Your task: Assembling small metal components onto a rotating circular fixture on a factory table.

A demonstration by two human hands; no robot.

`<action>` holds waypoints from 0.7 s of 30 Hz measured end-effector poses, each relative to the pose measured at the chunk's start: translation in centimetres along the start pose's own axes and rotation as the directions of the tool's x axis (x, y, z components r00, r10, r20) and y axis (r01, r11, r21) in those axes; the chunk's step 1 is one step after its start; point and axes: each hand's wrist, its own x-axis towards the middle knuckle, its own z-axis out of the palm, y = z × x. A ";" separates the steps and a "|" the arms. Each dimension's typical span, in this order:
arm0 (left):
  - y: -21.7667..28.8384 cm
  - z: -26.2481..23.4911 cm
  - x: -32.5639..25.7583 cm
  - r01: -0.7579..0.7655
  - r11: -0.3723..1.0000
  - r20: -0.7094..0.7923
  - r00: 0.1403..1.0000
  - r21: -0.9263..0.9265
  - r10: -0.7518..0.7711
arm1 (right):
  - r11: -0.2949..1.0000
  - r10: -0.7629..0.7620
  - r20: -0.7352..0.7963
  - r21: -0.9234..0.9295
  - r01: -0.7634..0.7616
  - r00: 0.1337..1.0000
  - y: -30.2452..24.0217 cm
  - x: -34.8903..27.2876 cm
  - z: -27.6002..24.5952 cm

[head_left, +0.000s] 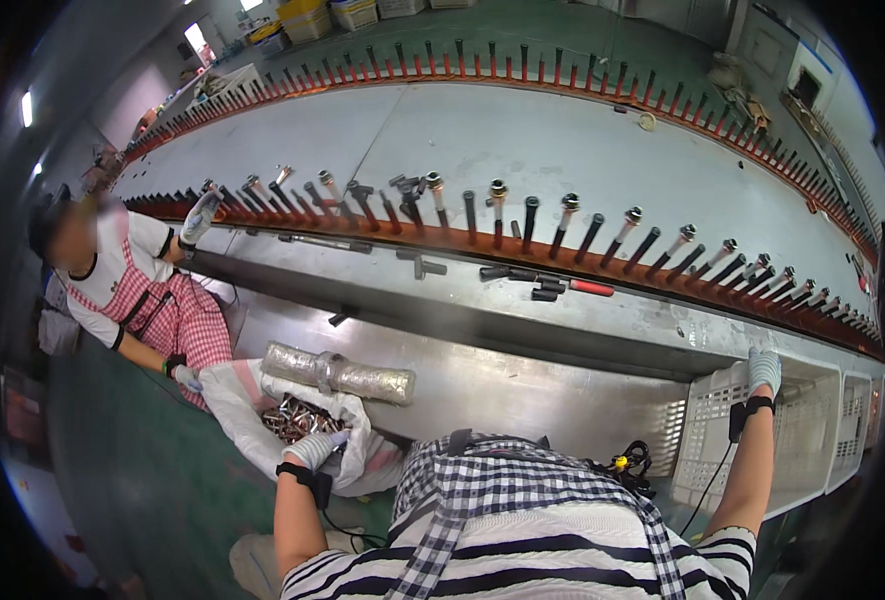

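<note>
At the near edge of a white woven sack's mouth is my left hand, in a pale glove, its fingers closed on the sack's edge and partly hidden. Inside the white woven sack lies a heap of small shiny metal parts. My right hand, also gloved, reaches out to the far right. Its fingers are closed over the far rim of a white plastic crate with slotted walls. A silvery wrapped roll lies across the sack's far side.
Rows of upright red-and-black pegs edge the long grey table, some near ones topped with metal fittings. Loose black pieces and a red-handled tool lie along its near ledge. At left, another person in a checked apron touches a peg and the sack.
</note>
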 end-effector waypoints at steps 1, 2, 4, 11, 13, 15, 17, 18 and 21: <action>4.0 1.2 -2.0 -0.084 0.937 -0.079 0.990 0.339 0.118 | 1.000 0.010 0.004 0.007 -0.010 1.000 0.1 -0.5 -0.2; 7.3 1.9 -3.5 -0.123 0.762 -0.124 0.958 0.636 0.258 | 1.000 0.020 0.006 0.016 -0.020 1.000 -0.2 -0.8 -0.6; 13.2 4.5 -5.5 -0.209 0.547 -0.187 0.792 0.811 0.581 | 1.000 0.028 0.003 0.003 -0.028 1.000 -0.4 -1.4 -1.2; 32.3 16.2 -6.6 -0.883 0.388 0.085 0.380 -0.262 0.921 | 0.997 0.059 0.008 0.040 -0.059 0.998 0.0 -1.7 -1.4; 36.7 17.5 -2.3 -0.921 0.384 -0.046 0.382 0.065 0.923 | 0.996 0.070 0.005 0.056 -0.070 0.998 -0.6 -1.8 -1.6; 40.5 19.9 -1.2 -0.878 0.365 -0.188 0.319 0.311 0.929 | 0.993 0.100 -0.010 0.060 -0.100 0.995 -0.2 -1.8 -1.4; 41.6 21.1 -0.8 -0.832 0.480 -0.293 0.402 0.280 0.868 | 0.993 0.113 -0.029 0.026 -0.112 0.993 0.3 -2.0 -1.2; 42.6 20.2 -0.9 -0.797 0.556 -0.281 0.491 0.237 0.824 | 0.989 0.146 -0.025 0.033 -0.145 0.989 0.5 -2.4 -1.4; 43.4 16.7 4.5 -0.882 0.422 -0.474 0.469 -0.210 0.745 | 0.993 0.116 -0.041 0.033 -0.114 0.992 -0.5 -2.2 -1.6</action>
